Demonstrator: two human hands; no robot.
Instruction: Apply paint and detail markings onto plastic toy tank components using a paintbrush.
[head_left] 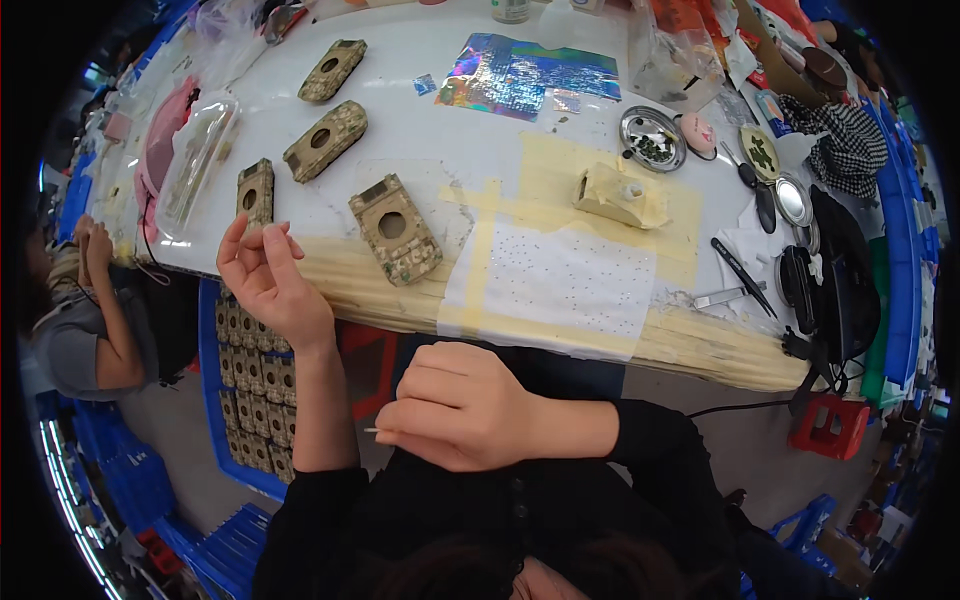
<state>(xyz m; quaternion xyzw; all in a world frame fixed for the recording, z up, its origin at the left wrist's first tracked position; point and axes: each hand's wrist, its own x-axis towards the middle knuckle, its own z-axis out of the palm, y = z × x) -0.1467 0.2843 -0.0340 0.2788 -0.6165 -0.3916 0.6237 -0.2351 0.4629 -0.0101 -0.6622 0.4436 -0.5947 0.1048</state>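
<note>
My left hand (pixel 272 285) is raised at the table's front edge, palm up, with its fingers loosely curled and apart. Its fingertips overlap the near end of a camouflage-painted toy tank hull (pixel 256 185); whether they touch it, I cannot tell. Held low before my body, my right hand (pixel 455 405) is closed around a thin pale stick-like thing (pixel 373 430), of which only a short tip shows. A larger tank hull (pixel 405 255) with a round hole lies on the table between the hands. Two more hulls, one nearer (pixel 325 140) and one farther (pixel 333 70), rest beyond.
White paper with tiny specks (pixel 570 285) is taped at the front edge. Behind it stands a tape-covered block (pixel 610 195). Round dishes (pixel 652 140), tweezers (pixel 742 275) and a black bag (pixel 845 270) are right. A blue crate (pixel 212 400) of hulls sits below left; a person (pixel 85 340) is beyond.
</note>
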